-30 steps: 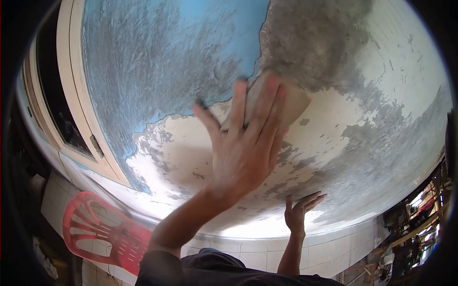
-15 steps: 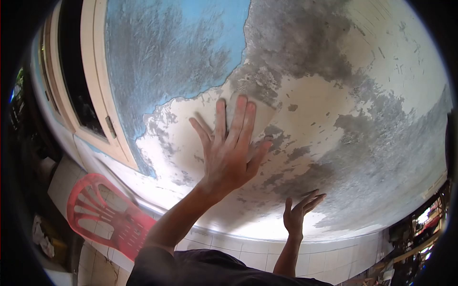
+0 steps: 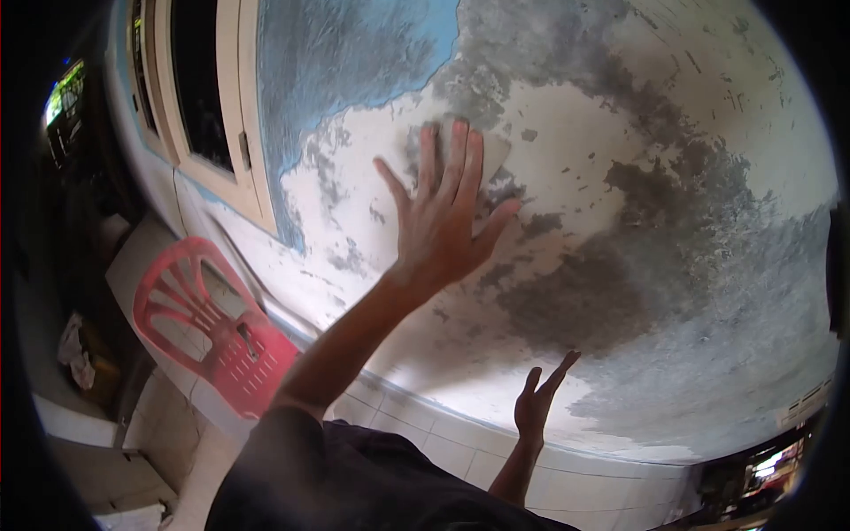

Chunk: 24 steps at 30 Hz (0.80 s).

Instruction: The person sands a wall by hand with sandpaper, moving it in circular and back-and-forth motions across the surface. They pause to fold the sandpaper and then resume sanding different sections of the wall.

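Note:
My left hand [image 3: 447, 226] lies flat against the wall [image 3: 567, 168], its fingers spread and its thumb out to the right. Under the fingers it presses a pale, straight-edged piece of sandpaper [image 3: 496, 157] to the surface; most of that sheet is hidden by the hand. Around it the wall is patchy, with white filler, bare grey plaster and blue paint [image 3: 381, 49] higher up. Lower and to the right, my right hand [image 3: 534, 407] is open and holds nothing. Its fingers are stretched out and its thumb stands apart, the fingertips close to a dark grey patch.
A red plastic chair [image 3: 252, 367] stands on the floor at the left, near the wall's foot. Above it is a cream window frame [image 3: 239, 115] with dark glass. Pale tiles [image 3: 443, 442] run along the bottom of the wall. At far left lies a whitish bag [image 3: 78, 354].
The view has tilted and turned left, so wall features sit higher and more of the chair shows. My left hand has slid slightly right over the wall with the sandpaper. My right hand's fingers look closer together.

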Available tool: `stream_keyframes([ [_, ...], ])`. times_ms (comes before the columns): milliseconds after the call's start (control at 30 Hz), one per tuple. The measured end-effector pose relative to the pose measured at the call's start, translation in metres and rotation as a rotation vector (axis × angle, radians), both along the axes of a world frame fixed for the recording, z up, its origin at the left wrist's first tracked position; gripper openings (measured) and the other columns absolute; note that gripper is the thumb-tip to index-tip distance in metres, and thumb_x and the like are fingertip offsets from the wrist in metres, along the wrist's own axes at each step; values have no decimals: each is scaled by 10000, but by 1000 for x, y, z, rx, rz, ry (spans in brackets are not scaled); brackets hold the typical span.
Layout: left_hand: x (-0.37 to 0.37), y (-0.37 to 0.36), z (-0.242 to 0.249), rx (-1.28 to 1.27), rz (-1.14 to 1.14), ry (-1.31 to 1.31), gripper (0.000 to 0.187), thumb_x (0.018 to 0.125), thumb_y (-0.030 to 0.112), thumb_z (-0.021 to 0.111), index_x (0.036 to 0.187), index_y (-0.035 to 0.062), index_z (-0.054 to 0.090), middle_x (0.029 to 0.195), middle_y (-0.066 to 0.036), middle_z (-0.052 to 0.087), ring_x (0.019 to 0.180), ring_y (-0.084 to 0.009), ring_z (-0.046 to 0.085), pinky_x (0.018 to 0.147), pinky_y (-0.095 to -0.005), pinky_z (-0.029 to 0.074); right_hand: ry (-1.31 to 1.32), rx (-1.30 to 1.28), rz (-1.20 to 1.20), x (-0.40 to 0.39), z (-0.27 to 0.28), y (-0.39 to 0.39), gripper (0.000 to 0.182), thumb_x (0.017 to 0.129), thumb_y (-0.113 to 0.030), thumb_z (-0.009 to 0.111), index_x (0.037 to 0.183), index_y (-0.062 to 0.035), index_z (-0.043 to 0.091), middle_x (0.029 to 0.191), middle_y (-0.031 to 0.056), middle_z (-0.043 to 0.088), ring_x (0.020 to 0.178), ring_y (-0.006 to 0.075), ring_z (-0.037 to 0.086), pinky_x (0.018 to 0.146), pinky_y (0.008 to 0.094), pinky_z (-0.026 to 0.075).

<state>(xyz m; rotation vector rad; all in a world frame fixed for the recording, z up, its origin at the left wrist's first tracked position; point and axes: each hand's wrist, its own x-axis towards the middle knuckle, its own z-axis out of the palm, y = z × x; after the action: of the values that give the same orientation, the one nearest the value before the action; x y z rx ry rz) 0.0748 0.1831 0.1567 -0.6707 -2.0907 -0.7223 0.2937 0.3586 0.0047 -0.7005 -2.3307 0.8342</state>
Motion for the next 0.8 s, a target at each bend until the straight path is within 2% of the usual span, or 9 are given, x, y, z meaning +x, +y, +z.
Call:
stream_keyframes([
  [67, -1, 1, 25, 61, -4, 45, 776, 913, 521, 418, 1453, 27, 160, 1514, -194, 135, 1384, -452, 26, 964, -738, -54, 73, 40, 17, 5, -6, 0, 763, 956, -345, 440, 1467, -134, -87, 1534, 155, -50, 1402, 376, 67, 1111, 535, 126],
  [100, -1, -1, 37, 35, 46, 60, 786, 917, 539, 389, 1448, 9, 156, 1511, -203, 136, 1384, -453, 28, 985, -721, -49, 76, -34, -3, 8, 2, -6, 780, 951, -322, 466, 1466, -132, -88, 1531, 165, -48, 1395, 379, 106, 1107, 519, 164],
  [200, 1, 5, 38, 114, -29, 70, 787, 925, 540, 362, 1444, -10, 142, 1509, -217, 123, 1392, -429, 30, 1010, -694, -45, 97, -79, -12, 16, 6, -4, 794, 945, -300, 486, 1465, -127, -89, 1528, 171, -64, 1384, 387, 150, 1100, 514, 189],
  [300, 24, 20, 6, 63, -59, -24, 761, 935, 502, 367, 1428, -42, 167, 1506, -220, 134, 1405, -379, 62, 1030, -679, -33, 137, -59, -14, 25, 2, 2, 769, 956, -285, 477, 1472, -192, -86, 1536, 161, 4, 1350, 384, 263, 1076, 508, 254],
  [400, 25, 25, 0, -2, -19, -28, 763, 947, 490, 354, 1436, -44, 114, 1506, -238, 102, 1405, -378, 62, 1030, -669, -31, 155, -131, 83, 32, 4, 4, 789, 950, -268, 492, 1468, -211, -100, 1508, 201, 158, 1320, 390, 322, 1059, 494, 293],
  [500, 27, 32, 0, 95, -72, -21, 751, 952, 469, 353, 1432, -56, 111, 1505, -237, 108, 1405, -376, 70, 1041, -655, -24, 38, -124, 120, 43, 6, 3, 798, 949, -254, 493, 1464, -215, -114, 1446, 234, 299, 1283, 391, 383, 1038, 480, 330],
  [633, 28, 39, -6, 170, -87, -32, 691, 965, 401, 350, 1434, -49, 117, 1502, -238, 122, 1405, -372, 78, 1062, -624, -11, 3, -140, 145, 57, 4, 1, 797, 950, -245, 488, 1462, -211, -121, 1417, 247, 343, 1252, 383, 429, 1018, 466, 361],
  [733, 27, 40, -20, 168, -136, -38, 613, 972, 301, 363, 1436, -33, 141, 1501, -237, 131, 1405, -364, 95, 1083, -591, 29, 36, -167, 169, 69, -5, 2, 702, 944, -212, 507, 1481, -154, 60, 1354, 249, 431, 1225, 362, 467, 1003, 456, 383],
  [800, 32, 34, -41, 145, -241, -41, 562, 973, 221, 367, 1438, -17, 161, 1503, -237, 123, 1408, -350, 92, 1094, -569, 55, 45, -84, 198, 74, -19, 7, 558, 942, -174, 511, 1427, -92, 248, 1231, 234, 537, 1131, 329, 549, 942, 422, 443],
])
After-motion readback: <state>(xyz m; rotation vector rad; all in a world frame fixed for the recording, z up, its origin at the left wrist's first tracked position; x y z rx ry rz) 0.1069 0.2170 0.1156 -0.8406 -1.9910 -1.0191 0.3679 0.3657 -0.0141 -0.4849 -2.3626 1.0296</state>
